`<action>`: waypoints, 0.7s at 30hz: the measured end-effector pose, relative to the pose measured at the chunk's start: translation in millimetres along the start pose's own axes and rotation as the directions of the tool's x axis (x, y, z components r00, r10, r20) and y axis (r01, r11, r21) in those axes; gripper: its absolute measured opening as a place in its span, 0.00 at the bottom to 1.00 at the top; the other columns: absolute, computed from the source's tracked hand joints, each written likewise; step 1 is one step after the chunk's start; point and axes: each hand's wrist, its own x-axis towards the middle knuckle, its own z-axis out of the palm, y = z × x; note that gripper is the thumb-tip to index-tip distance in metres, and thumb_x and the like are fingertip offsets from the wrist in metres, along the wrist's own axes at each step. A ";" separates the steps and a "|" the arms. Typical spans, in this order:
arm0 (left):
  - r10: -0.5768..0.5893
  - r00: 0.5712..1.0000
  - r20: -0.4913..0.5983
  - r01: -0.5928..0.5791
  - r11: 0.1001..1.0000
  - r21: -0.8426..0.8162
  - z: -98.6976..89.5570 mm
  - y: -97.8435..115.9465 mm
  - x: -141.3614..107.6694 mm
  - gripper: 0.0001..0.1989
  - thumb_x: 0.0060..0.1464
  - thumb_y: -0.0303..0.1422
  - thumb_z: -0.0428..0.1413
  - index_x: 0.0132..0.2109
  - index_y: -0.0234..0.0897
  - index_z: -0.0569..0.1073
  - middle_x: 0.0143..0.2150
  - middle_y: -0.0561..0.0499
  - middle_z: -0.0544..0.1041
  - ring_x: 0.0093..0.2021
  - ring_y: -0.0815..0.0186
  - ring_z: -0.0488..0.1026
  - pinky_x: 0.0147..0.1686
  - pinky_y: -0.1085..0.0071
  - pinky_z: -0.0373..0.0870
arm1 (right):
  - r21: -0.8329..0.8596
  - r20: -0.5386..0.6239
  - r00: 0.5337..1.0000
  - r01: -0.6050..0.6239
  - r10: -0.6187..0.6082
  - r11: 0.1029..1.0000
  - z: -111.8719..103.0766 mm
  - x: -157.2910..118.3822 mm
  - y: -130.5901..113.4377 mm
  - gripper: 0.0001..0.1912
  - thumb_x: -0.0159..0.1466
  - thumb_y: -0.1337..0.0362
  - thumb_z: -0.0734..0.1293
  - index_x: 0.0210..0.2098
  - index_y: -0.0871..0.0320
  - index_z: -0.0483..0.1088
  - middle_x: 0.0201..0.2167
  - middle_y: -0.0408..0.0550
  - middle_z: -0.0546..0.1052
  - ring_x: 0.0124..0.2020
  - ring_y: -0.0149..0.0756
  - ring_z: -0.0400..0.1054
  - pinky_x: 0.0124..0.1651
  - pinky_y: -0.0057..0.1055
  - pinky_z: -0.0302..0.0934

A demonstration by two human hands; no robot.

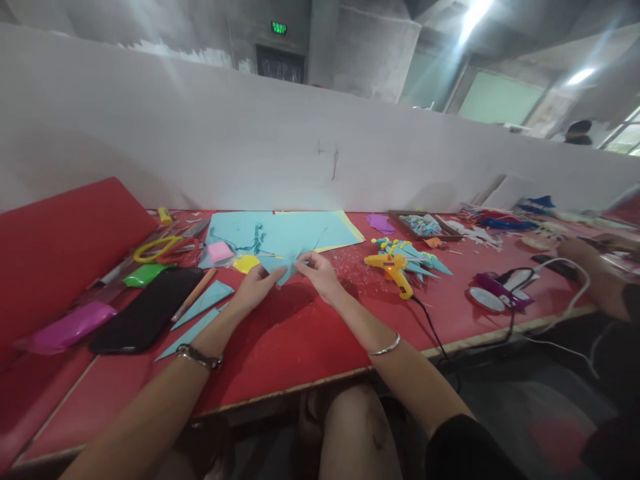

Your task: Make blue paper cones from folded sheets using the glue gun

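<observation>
L hand & R hand both have grip pinched on blue paper over red tabletop; wht partition behind.

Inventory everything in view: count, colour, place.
Partition: one, white, back
Table: one, red, foreground
Board: one, red, far left
Sheets: several, light blue, back centre
Glue gun: one, yellow, right of centre
Cones: several, blue, beside glue gun
Tray: one, brown, back right
Phone: one, black, left
Flat triangles: two, light blue, right of phone
Packets: two, green and pink, left
Lump: one, yellow, near sheets
Looped handles: two, yellow and red, beyond phone
Device: one, purple, right
Exit sign: one, green, top
Small scraps: uncounted, mixed colours, back right
Another person's sleeve: one, black, right edge
Small piece: one, blue, blurred, centre
Left hand: one, bare, beside small piece
Right hand: one, bare, beside small piece
</observation>
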 end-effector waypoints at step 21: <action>0.159 0.987 0.003 -0.154 0.948 0.280 -0.4 8.8 -3.6 0.16 0.46 0.46 0.47 0.29 0.36 0.65 0.19 0.58 0.60 0.23 0.71 0.57 0.24 0.74 0.56 | 0.058 0.190 0.961 -0.218 0.203 0.974 0.9 -0.3 3.7 0.21 0.50 0.44 0.64 0.26 0.58 0.63 0.19 0.41 0.69 0.19 0.28 0.63 0.24 0.28 0.59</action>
